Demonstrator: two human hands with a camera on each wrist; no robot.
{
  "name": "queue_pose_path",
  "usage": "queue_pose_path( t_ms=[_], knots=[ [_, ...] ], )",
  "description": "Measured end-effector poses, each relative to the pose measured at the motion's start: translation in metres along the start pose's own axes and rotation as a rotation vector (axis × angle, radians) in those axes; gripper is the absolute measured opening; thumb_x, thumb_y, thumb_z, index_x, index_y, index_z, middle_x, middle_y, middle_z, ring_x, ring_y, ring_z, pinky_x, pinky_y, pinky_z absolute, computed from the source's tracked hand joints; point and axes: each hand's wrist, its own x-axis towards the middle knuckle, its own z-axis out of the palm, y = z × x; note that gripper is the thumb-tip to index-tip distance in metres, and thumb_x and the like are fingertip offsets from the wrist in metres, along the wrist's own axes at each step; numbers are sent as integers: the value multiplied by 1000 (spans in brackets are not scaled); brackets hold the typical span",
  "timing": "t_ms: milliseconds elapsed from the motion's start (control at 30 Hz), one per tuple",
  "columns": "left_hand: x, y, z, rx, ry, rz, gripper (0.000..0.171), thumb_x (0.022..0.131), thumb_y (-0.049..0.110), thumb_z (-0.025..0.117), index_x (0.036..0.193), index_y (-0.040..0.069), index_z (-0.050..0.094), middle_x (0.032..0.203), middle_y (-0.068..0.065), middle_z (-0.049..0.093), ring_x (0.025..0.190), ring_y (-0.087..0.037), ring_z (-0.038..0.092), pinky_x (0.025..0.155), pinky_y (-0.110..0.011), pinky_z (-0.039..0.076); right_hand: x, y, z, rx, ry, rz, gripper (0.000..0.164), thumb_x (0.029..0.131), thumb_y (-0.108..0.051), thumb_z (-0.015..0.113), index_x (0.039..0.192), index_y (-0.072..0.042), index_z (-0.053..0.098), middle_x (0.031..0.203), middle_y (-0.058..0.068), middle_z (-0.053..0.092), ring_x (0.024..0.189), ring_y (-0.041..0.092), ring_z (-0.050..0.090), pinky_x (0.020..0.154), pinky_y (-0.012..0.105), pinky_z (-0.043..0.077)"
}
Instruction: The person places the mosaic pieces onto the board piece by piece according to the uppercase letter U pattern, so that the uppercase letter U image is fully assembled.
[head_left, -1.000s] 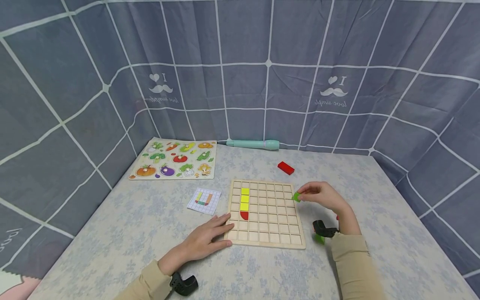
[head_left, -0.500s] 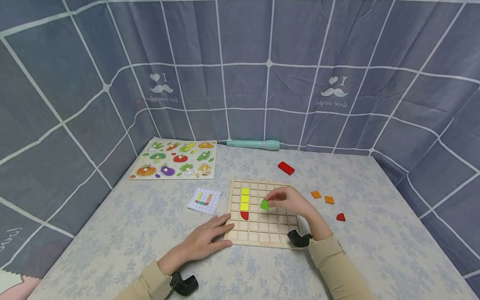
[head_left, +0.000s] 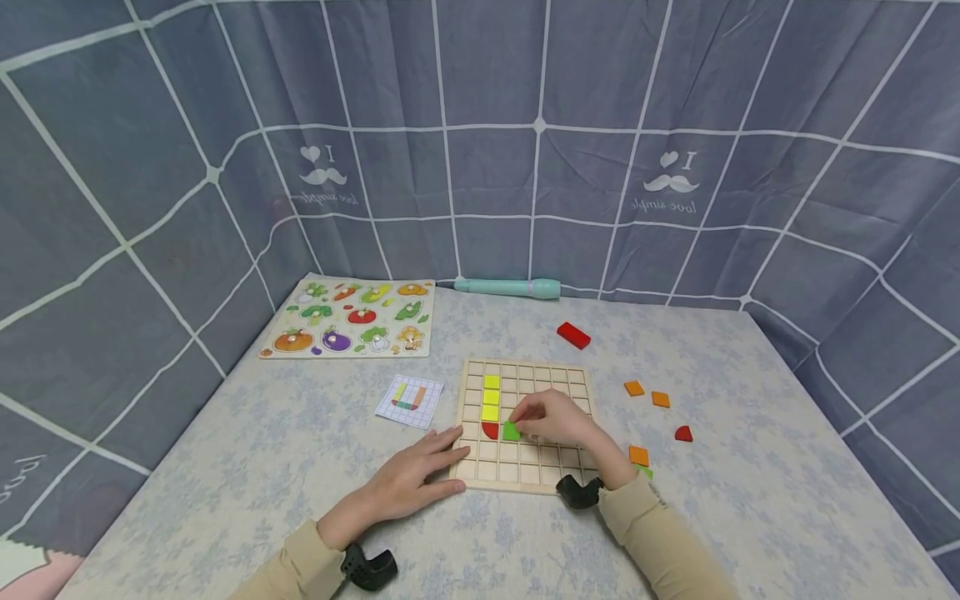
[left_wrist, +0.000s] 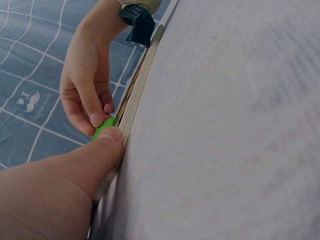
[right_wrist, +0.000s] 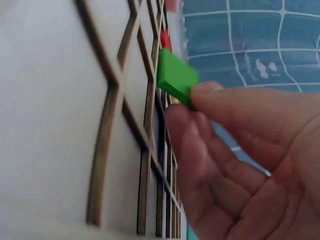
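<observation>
Vegetable board: one, flat on the bench (head_left: 300,467), far left; vegetable board (head_left: 348,340).
Pattern card: one, card (head_left: 390,410) bearing a small coloured U figure; near side of the vegetable board, just left of the grid.
Left hand: left hand (head_left: 408,477), fingers spread and fairly straight, fingertips on the left edge of the grid board; grips nothing.
Grid board: one wooden grid board (head_left: 519,473), mid-bench, between the two arms.
Yellow squares: three, yellow squares (head_left: 491,397) in one column, left part of grid.
Red rounded piece, on grid: one, red rounded piece (head_left: 490,431), directly near side of the lowest yellow.
Teal wand: one, teal wand (head_left: 507,288), lying at the far edge.
Green square: one in hand, green square (head_left: 511,432), at the grid just right of the red rounded piece; seating in a cell, cannot tell.
Right hand: right hand (head_left: 557,417), narrow, pinching the green square between thumb and fingers.
Red block: one, red block (head_left: 573,336), far side beyond the grid.
Orange squares: three, orange squares (head_left: 634,388), right of grid.
Green piece: one, green piece (head_left: 645,472), partly behind the right sleeve.
Loose red piece: one, loose red piece (head_left: 683,434), rightmost.
</observation>
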Motion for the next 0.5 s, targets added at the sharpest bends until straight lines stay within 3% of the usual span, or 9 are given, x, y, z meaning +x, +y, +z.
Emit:
queue_pose_path(
  t_ms=[233,500],
  knots=[
    [0,0,0,11,-3,4,56,92,44,56,136,9,52,150,-7,32,138,-20,28,115,-40,22,1,-1,6,-59,41,22,8,86,-11,68,92,-10,74,85,-5,68,70,10,58,61,26,51],
    [0,-1,0,8,1,11,56,92,43,57,136,9,52,150,-7,32,138,-20,28,115,-40,22,2,2,8,-85,29,8,9,84,-12,71,92,-12,74,87,-4,65,72,9,58,64,26,51]
  ],
)
